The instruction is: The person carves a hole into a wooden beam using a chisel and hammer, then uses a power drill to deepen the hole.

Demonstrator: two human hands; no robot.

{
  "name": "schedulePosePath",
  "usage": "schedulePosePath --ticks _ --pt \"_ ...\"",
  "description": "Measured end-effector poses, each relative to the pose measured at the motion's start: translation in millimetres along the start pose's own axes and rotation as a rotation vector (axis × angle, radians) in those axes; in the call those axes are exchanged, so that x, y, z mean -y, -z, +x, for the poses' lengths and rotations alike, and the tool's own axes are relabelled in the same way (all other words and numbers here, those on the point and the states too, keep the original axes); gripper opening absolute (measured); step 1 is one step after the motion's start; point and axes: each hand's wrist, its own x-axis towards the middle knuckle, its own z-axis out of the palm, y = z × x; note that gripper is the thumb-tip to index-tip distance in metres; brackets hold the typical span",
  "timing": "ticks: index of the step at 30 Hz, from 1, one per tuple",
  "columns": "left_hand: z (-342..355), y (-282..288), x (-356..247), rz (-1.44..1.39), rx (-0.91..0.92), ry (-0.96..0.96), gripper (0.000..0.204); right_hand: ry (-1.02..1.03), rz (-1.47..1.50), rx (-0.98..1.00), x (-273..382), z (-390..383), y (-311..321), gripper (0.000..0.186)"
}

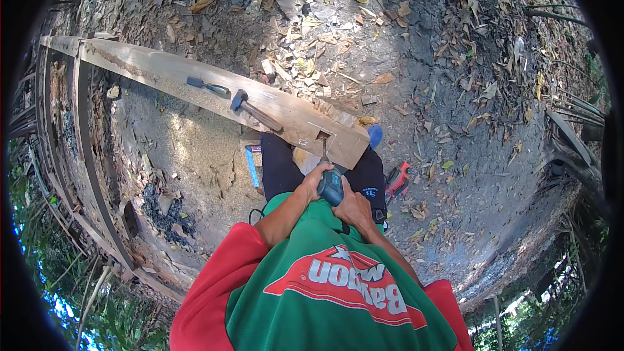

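A dark teal power drill (331,188) is held in front of my body, its bit reaching a square hole (323,135) near the close end of a long wooden beam (273,95). Whether the bit touches the wood, I cannot make out. My left hand (312,182) wraps the drill's front part from the left. At its rear my right hand (353,207) is closed around it, the fingers partly hidden. Pencil lines and marks surround the hole. Farther along the beam lie a hammer (250,108) with a wooden handle and what looks like a chisel (208,86).
The beam spans my legs and reaches a wooden frame (83,104) at far left. A blue-edged tool (252,166) is by my left leg, a red tool (398,181) by my right. Wood offcuts (268,68), sawdust and dry leaves litter the dirt ground.
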Motion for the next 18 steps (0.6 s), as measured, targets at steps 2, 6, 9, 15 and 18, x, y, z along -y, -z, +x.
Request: schedulePosePath --ticks 2,6,9,15,18 --pt "-1.4 -2.3 -0.7 0.011 -0.011 0.003 0.026 -0.006 0.011 0.003 -4.2 3.0 -2.7 0.099" --pt "-2.2 -2.5 -0.5 0.029 -0.014 -0.011 0.026 -0.003 0.023 0.019 -6.0 4.5 -2.6 0.100" --pt "0.8 0.4 0.4 0.019 0.003 0.000 0.026 -0.017 -0.003 0.031 -4.4 5.3 -2.5 0.100" --pt "0.9 -0.8 0.4 0.009 0.001 -0.013 0.028 -0.012 -0.009 0.027 -5.6 6.4 -2.7 0.100" --pt "0.4 -1.0 0.7 0.009 0.001 -0.017 0.029 -0.018 -0.020 0.035 -4.8 6.2 -1.0 0.100"
